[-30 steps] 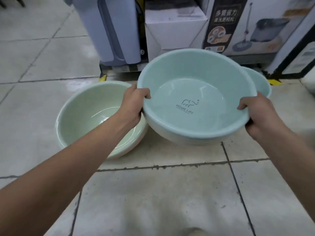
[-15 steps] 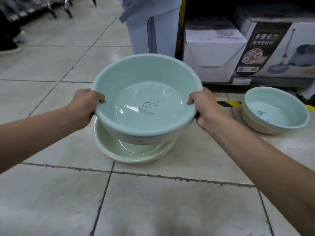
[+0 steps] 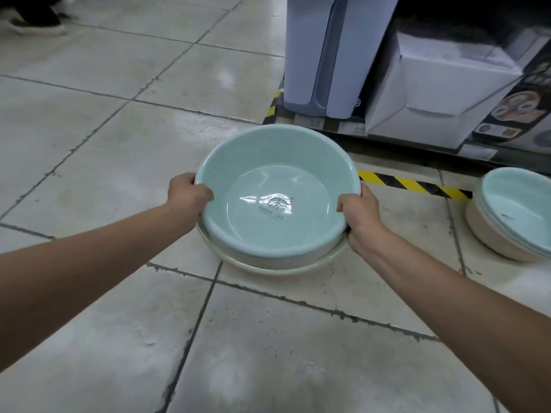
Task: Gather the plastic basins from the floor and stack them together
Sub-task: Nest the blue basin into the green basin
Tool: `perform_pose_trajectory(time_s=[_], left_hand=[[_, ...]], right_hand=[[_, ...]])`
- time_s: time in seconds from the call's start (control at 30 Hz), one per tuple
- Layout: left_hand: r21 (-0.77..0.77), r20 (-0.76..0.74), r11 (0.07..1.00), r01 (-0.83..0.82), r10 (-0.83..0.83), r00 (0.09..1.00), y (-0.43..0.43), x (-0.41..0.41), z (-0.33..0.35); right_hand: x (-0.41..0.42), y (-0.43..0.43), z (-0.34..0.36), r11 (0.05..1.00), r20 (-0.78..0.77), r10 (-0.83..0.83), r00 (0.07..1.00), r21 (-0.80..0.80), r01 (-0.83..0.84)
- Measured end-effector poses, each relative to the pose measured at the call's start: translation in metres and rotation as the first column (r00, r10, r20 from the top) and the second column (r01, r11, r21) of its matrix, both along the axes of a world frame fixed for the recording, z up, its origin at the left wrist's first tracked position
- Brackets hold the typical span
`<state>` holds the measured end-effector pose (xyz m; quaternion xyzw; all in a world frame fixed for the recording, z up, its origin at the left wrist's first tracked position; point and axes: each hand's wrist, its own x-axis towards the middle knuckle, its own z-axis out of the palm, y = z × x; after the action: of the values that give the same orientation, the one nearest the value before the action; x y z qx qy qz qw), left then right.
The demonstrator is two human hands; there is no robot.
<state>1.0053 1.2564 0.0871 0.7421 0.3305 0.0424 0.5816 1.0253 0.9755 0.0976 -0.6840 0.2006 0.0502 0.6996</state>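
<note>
Two grips, one load. Starting left: clamps the left grip (image 3: 187, 195) over the rim of the blue basin stack (image 3: 277, 186) at its 9 o'clock, thumb inside, fingers hidden beneath. Has carried that stack from beside the pale green basin (image 3: 283, 270) to directly over it and brought it down within the last second; now shows only the green rim, peeking out below from 4 to 8 o'clock. Cannot tell whether fully seated or hovering a touch above. Clamps the right grip (image 3: 359, 217) on the same rim at 3 o'clock, thumb likewise inside. Means the first merge looks all but finished: probably needs just a final settle and a release. Leaves the spare basins (image 3: 518, 210) on the floor (image 3: 119, 144) at 3 o'clock, well apart, near the end of the striped tape (image 3: 417, 182), not yet gathered. Likely calls for fetching those next and nesting them into this pile.
</note>
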Motion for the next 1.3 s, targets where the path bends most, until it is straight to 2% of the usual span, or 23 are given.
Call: perform_pose_trajectory(time_s=[0.23, 0.33, 0.5, 0.8, 0.93, 1.07, 1.2, 1.3], left_hand=[[0.059, 0.056, 0.991, -0.121, 0.117, 0.992, -0.021, 0.003, -0.019], [0.107, 0.094, 0.986, -0.128, 0.118, 0.989, -0.029, 0.002, -0.024], [0.082, 0.177, 0.985, -0.152, 0.136, 0.975, -0.030, -0.001, -0.035], [0.133, 0.233, 0.988, -0.074, 0.041, 0.971, -0.029, -0.017, -0.035], [0.271, 0.187, 0.962, -0.023, -0.029, 0.982, -0.024, -0.021, -0.035], [0.476, 0.110, 0.878, 0.047, -0.113, 0.988, -0.020, -0.021, -0.025], [0.609, 0.042, 0.784, 0.116, -0.178, 0.983, -0.010, -0.019, -0.024], [0.617, 0.018, 0.774, 0.144, -0.197, 0.980, -0.008, -0.016, -0.026]], right_hand=[[0.016, 0.001, -0.015, 0.998, 0.000, -0.042, 0.999, -0.056, 0.042], [0.018, 0.002, -0.018, 0.997, 0.016, -0.037, 0.999, -0.070, 0.038], [0.021, 0.005, -0.023, 0.994, 0.029, -0.057, 0.998, -0.096, 0.060], [0.029, 0.010, -0.023, 0.985, 0.019, -0.039, 0.999, -0.170, 0.041], [0.030, 0.009, -0.025, 0.983, 0.007, -0.038, 0.999, -0.180, 0.039], [0.032, 0.008, -0.025, 0.977, 0.010, -0.015, 1.000, -0.214, 0.017], [0.031, 0.005, -0.033, 0.932, 0.028, 0.067, 0.997, -0.360, -0.052], [0.030, 0.006, -0.035, 0.888, 0.051, 0.099, 0.994, -0.454, -0.065]])
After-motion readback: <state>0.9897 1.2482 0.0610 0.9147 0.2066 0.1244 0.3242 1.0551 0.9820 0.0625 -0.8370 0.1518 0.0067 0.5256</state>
